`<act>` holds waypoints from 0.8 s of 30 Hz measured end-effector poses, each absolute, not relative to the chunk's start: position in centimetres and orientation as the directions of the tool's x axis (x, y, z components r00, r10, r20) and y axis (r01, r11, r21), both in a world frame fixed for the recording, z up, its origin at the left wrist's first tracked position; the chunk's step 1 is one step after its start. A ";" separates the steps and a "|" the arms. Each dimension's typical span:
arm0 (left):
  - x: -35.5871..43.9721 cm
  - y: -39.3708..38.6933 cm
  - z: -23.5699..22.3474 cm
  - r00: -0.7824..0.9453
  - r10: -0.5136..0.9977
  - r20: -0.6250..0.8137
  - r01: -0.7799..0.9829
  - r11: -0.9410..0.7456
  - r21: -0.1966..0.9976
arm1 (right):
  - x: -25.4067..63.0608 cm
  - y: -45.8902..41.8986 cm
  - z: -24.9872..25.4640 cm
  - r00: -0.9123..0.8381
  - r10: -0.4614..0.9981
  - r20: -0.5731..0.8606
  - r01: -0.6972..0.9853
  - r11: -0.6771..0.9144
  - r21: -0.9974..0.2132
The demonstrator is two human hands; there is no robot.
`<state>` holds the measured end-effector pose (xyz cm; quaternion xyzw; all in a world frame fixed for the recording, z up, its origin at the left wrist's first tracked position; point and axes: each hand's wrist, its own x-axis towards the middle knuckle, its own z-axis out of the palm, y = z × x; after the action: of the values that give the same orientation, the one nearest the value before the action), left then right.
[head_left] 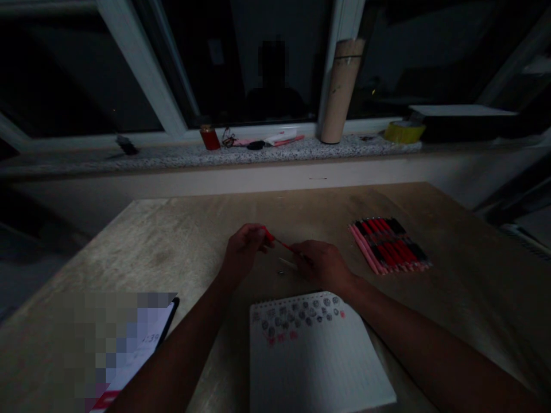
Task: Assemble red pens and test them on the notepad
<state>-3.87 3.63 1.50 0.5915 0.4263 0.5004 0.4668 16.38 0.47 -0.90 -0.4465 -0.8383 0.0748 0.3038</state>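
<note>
My left hand (244, 248) pinches a short red pen part (267, 234) above the far middle of the table. From it a thin red pen refill (284, 245) runs toward my right hand (325, 265), whose fingers are closed around its other end. I cannot tell whether the refill is inside the red part or only touching it. Just below the fingers of my right hand lie a slim whitish stick (287, 263) and a tiny dark piece (280, 272), too small to name. A spiral notebook (318, 367) with rows of black and red scribbles lies open in front of my hands.
To the right, several red, black and pink pens (390, 246) lie side by side. A phone (148, 338) rests at the left, partly behind my forearm. On the windowsill stand a tall flask (341, 92), yellow tape (403, 132) and a small red jar (210, 138).
</note>
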 end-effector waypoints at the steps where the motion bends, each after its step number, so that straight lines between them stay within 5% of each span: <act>1: -3.8 3.6 1.5 0.138 0.970 0.200 0.032 -0.206 0.978 | 16.4 0.5 -0.9 -0.417 0.792 0.446 0.701 0.593 -0.396; 24: -3.5 3.2 1.9 0.051 0.978 0.201 0.003 -0.202 0.979 | 16.4 0.4 -0.9 -0.421 0.783 0.458 0.680 0.607 -0.412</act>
<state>-3.47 3.25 1.88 0.5624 0.4360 0.5335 0.4572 16.36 0.42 -0.85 -0.4360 -0.8389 0.0816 0.3154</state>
